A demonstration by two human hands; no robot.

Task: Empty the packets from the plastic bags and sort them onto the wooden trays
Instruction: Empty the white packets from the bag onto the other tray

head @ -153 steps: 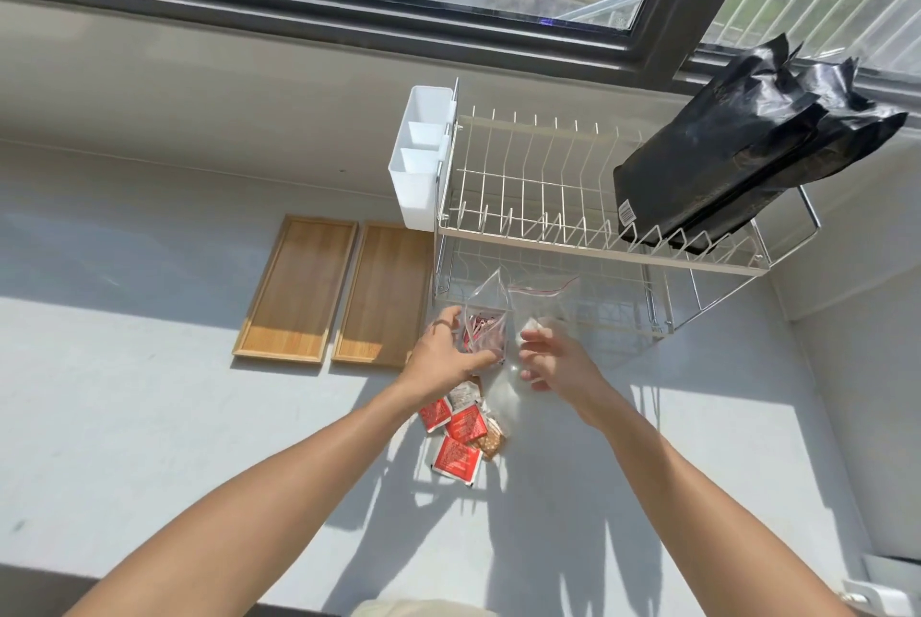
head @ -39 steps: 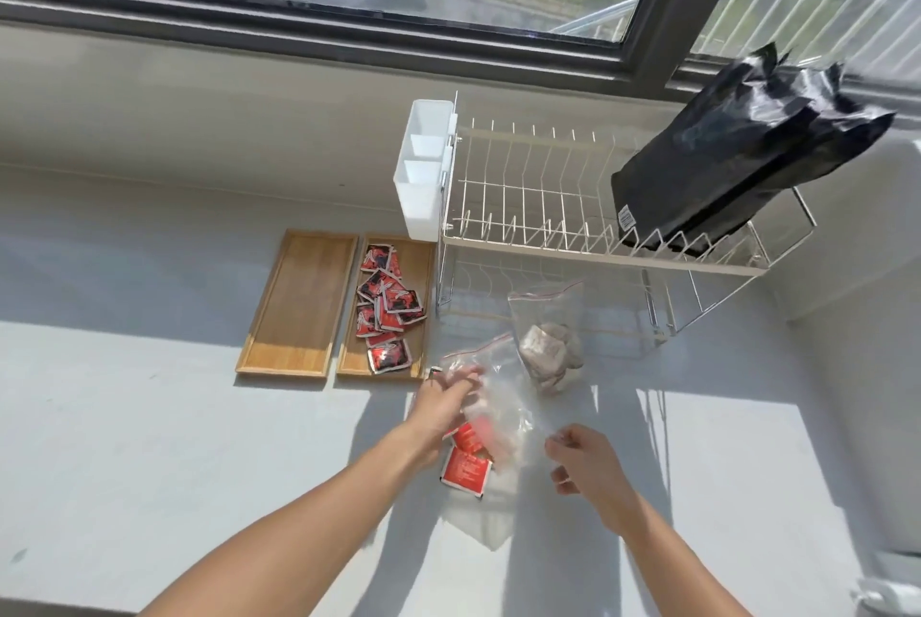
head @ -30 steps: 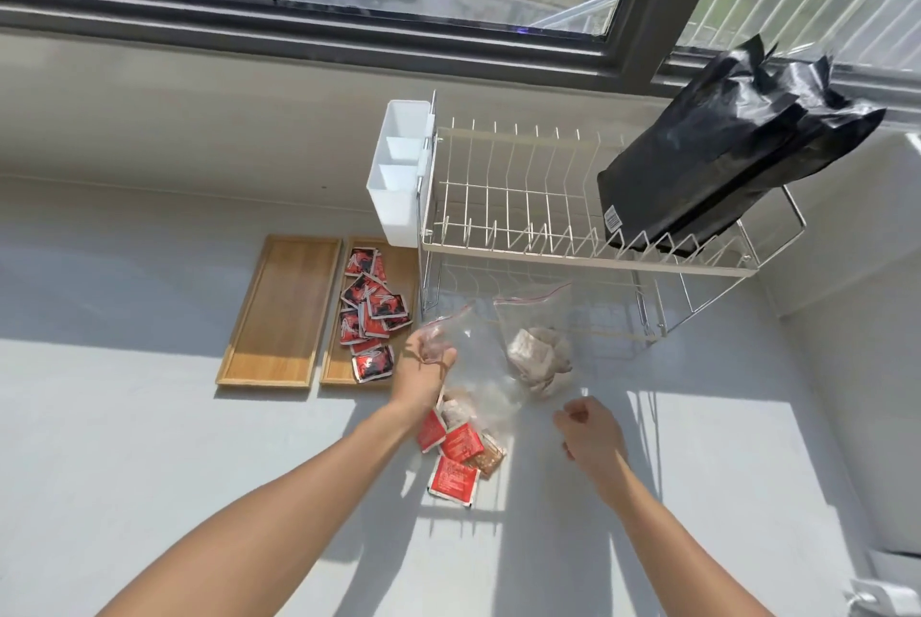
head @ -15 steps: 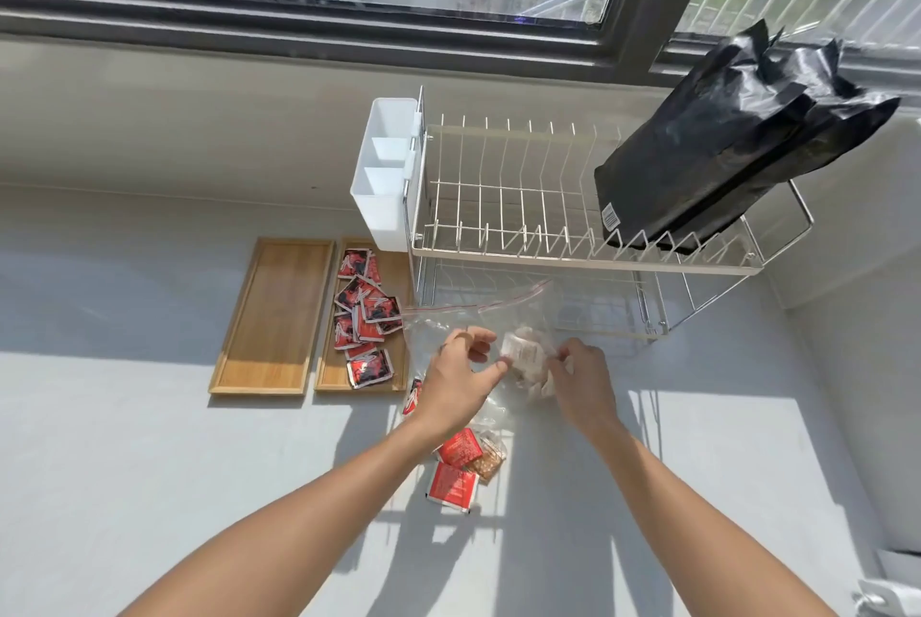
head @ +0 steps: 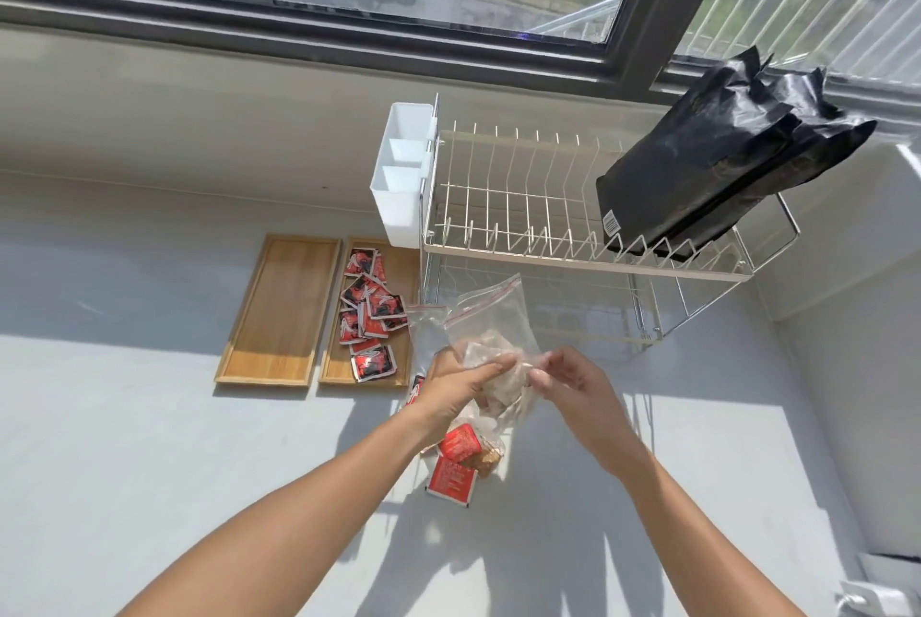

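Note:
A clear zip bag (head: 491, 317) with pale brownish packets (head: 486, 352) inside is held above the counter. My left hand (head: 456, 389) and my right hand (head: 568, 384) both pinch its lower part, fingertips almost meeting. A second, empty clear bag (head: 423, 327) lies behind my left hand. Two wooden trays sit side by side: the left tray (head: 281, 310) is bare, the right tray (head: 406, 277) carries several red-and-black packets (head: 369, 312). Loose red packets (head: 451, 479) and a brown one (head: 486, 457) lie on the counter under my hands.
A white wire dish rack (head: 543, 217) stands behind the bag, with a white cutlery holder (head: 401, 172) on its left end and black foil bags (head: 717, 167) leaning on its right end. A window ledge runs along the back.
The bag of red packets was emptied onto the right tray and dropped. Both hands then took up the bag of pale packets and have now lifted it a little.

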